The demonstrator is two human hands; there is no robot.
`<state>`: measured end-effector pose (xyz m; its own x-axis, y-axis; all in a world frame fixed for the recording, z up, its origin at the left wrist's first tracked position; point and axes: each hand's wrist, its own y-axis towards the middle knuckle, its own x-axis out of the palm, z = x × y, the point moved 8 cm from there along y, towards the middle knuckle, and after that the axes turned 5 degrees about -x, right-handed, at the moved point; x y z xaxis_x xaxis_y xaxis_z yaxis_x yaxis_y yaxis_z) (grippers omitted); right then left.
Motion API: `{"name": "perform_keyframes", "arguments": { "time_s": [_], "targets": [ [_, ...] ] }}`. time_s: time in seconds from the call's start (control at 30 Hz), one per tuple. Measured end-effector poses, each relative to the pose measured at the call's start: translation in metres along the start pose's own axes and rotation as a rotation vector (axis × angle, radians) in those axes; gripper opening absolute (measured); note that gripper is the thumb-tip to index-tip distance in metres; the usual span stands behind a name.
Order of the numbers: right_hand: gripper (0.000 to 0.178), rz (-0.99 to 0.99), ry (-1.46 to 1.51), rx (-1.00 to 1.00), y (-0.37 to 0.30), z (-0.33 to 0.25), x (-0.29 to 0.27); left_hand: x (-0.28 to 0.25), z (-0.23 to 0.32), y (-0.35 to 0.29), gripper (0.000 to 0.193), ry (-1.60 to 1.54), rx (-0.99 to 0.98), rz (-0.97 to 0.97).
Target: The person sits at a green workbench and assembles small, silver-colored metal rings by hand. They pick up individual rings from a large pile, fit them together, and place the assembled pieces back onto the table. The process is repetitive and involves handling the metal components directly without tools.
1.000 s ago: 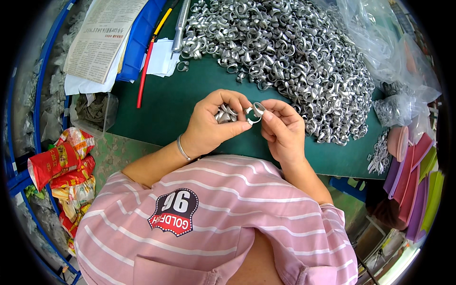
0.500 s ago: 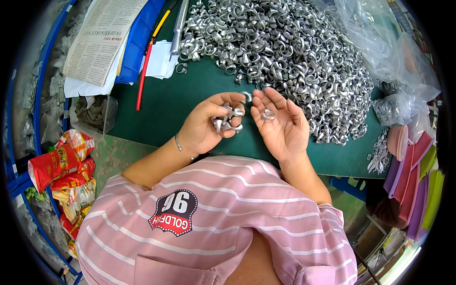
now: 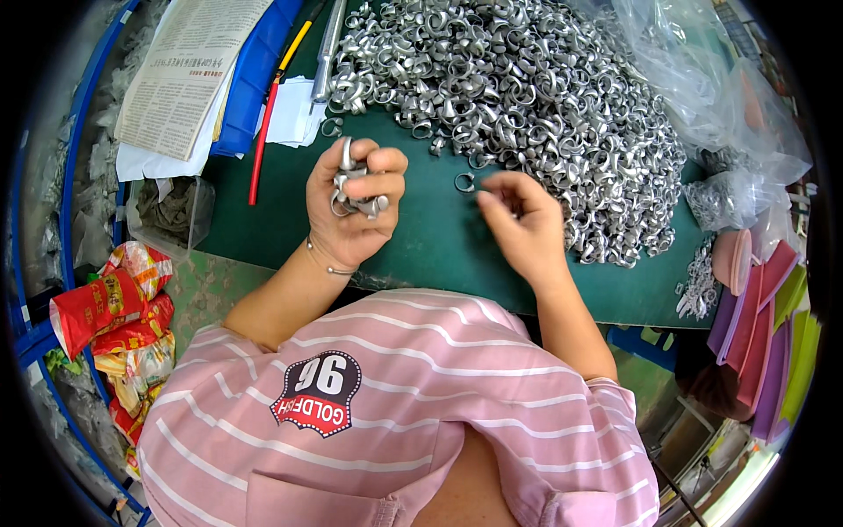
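Observation:
My left hand (image 3: 358, 198) is closed around several silver metal rings (image 3: 361, 207), with one more ring (image 3: 346, 156) standing up at its fingertips. To the right, my right hand (image 3: 527, 230) is partly blurred, its fingers curled inward; what lies inside them is hidden. A single open-ended ring (image 3: 464, 182) is on the green tabletop (image 3: 421, 237), just left of the right fingertips. Behind and to the right of that hand spreads a large heap of similar rings (image 3: 527, 97). Another loose ring (image 3: 332, 127) lies above the left hand, near the heap's left end.
At the back left are a metal rod (image 3: 328, 53), a red-and-yellow stick (image 3: 266, 132), white paper (image 3: 292, 114), a blue tray (image 3: 255, 79) and newspaper (image 3: 189, 88). Clear plastic bags (image 3: 694, 79) lie back right. A smaller pile of metal pieces (image 3: 698, 285) sits near the right edge.
My left hand has moved left and turned upright with its rings. The right hand, open with a ring on its palm before, has turned over and curled its fingers.

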<state>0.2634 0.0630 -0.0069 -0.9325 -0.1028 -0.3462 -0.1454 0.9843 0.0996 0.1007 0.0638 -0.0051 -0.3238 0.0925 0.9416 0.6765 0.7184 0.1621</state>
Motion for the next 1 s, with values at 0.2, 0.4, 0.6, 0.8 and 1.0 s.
{"name": "perform_keyframes", "arguments": {
  "time_s": [0.2,0.4,0.6,0.8,1.0],
  "targets": [
    [0.028,-0.103,-0.417,-0.258,0.013,-0.023,0.014,0.005,-0.010,0.013,0.037,-0.088,0.019,0.071],
    [0.025,-0.084,1.212,0.533,-0.009,0.019,0.027,-0.007,-0.001,0.013,0.033,0.315,0.261,0.336],
    [0.037,0.090,1.640,0.694,-0.015,-0.013,0.057,0.067,-0.070,0.052,0.017,2.635,0.515,-0.077],
    [0.016,0.348,1.489,0.679,0.006,-0.005,0.016,0.102,-0.068,0.050,0.020,2.461,0.843,-0.133],
    [0.010,0.594,1.315,-0.024,0.131,-0.058,-0.166,0.100,-0.030,0.028,0.007,2.325,0.845,0.184]
  ]
}}
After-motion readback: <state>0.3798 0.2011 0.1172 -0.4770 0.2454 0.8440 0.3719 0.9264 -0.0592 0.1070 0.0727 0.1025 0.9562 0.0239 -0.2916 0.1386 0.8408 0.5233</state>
